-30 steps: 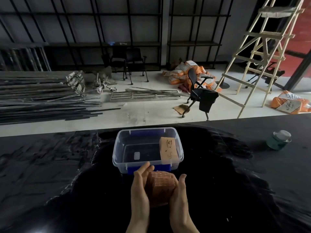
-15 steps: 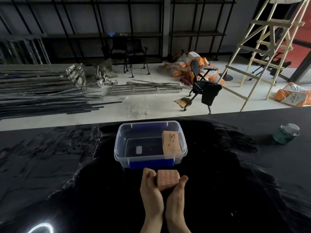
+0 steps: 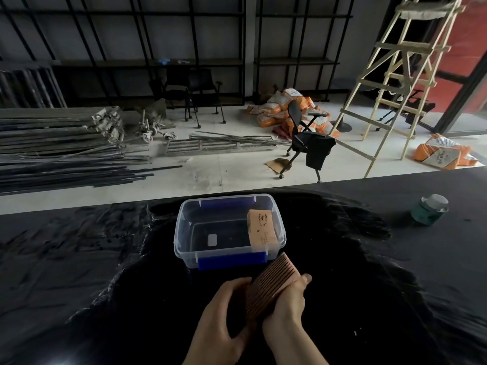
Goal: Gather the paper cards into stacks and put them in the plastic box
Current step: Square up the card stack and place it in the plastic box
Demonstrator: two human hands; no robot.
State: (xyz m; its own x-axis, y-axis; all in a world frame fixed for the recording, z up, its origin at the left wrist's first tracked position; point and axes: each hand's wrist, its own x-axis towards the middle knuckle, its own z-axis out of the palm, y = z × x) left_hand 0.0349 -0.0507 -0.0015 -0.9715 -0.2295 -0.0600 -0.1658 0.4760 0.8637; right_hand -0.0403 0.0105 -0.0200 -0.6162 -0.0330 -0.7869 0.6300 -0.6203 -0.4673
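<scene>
In the head view, a stack of paper cards [image 3: 272, 284] sits pressed between two hands just in front of the plastic box [image 3: 228, 230], its many thin orange-brown edges showing as fine parallel ridges and its far end tilted up toward the box's near right corner. The left hand [image 3: 224, 316] curls around the stack's left side with the fingers folded under it, and the right hand [image 3: 286, 305] clamps the right side, thumb laid along the top edge. The plastic box is clear, with rounded corners and two blue latches, one on the near wall and one on the far wall; it stands on a black plastic-covered table [image 3: 79, 272]. Inside the box, against its right wall, lies a second stack of cards [image 3: 261, 229], lighter tan, its top face printed with a small dark logo and lines of text. A small white label shows on the box floor. That makes two stacks of cards, one box and two hands. Well to the right of the box stands one green jar [image 3: 429, 209] with a pale lid.
</scene>
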